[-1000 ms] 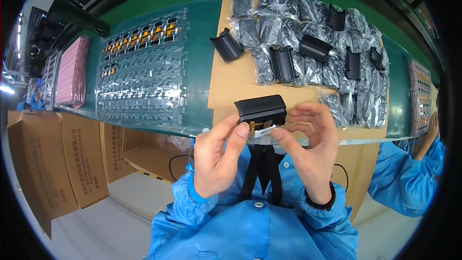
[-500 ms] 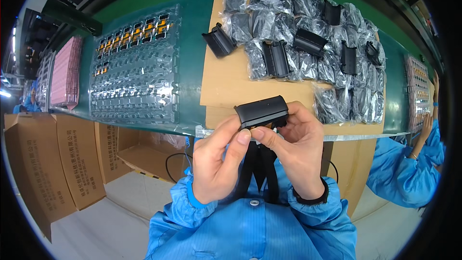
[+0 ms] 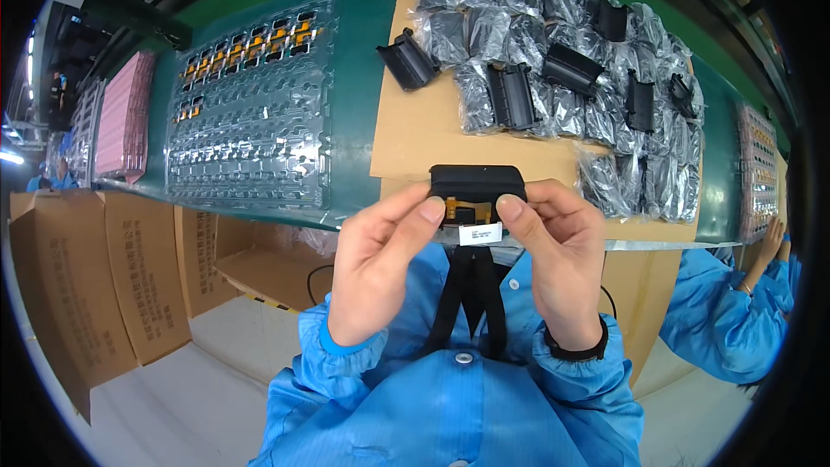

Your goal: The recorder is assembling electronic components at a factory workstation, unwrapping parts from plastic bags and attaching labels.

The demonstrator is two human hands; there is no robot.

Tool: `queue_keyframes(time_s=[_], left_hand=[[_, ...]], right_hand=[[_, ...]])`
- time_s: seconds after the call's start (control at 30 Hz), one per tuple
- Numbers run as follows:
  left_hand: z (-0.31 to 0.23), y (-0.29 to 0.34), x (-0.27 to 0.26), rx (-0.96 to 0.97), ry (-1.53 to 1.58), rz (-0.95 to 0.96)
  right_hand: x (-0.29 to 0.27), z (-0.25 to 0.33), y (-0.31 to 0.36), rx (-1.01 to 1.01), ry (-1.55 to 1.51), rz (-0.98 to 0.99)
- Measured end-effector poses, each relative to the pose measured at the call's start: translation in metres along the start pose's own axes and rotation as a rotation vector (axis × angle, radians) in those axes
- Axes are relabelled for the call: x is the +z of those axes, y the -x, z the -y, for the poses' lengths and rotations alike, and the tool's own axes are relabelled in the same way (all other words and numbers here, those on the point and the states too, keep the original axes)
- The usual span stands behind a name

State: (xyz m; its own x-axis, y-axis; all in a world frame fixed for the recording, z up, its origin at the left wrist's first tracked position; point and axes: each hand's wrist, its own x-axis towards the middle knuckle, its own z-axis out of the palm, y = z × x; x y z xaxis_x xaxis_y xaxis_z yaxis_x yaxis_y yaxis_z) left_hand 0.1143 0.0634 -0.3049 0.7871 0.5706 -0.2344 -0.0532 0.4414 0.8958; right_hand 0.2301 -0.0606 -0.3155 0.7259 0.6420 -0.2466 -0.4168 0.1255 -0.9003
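Both my hands hold one black plastic housing (image 3: 476, 178) in front of my chest, at the near edge of the bench. An orange flex circuit shows in its underside, and a white label (image 3: 481, 234) sticks out below. My left hand (image 3: 380, 259) grips the left end, thumb pressed by the flex circuit. My right hand (image 3: 558, 251) grips the right end, its thumb on the near face. Beyond them, cardboard (image 3: 406, 143) carries rows of black parts in clear plastic bags (image 3: 527, 39). Several bare black housings (image 3: 513, 95) lie on those bags.
Left on the green bench, a clear blister tray (image 3: 251, 138) holds orange flex parts in its far rows. Pink trays (image 3: 124, 121) are stacked beyond it. Open cardboard boxes (image 3: 130, 277) stand at lower left. A co-worker's blue sleeve (image 3: 713, 311) is at right, near another tray (image 3: 756, 173).
The housing has been tilted, so its underside with flex circuit and white label now faces me. My hands have shifted to its two ends, thumbs farther apart. The view has shifted slightly.
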Motion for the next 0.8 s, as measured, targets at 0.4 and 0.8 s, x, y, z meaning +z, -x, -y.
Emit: queue_keyframes(time_s=[0.4,0.8], left_hand=[[0.002,0.001,0.009,0.152,-0.366,-0.145],[0.016,0.006,0.015,0.345,-0.552,-0.248]], right_hand=[[0.011,0.003,0.009,-0.006,0.007,-0.09],[0.014,0.004,0.009,0.004,-0.057,-0.083]])
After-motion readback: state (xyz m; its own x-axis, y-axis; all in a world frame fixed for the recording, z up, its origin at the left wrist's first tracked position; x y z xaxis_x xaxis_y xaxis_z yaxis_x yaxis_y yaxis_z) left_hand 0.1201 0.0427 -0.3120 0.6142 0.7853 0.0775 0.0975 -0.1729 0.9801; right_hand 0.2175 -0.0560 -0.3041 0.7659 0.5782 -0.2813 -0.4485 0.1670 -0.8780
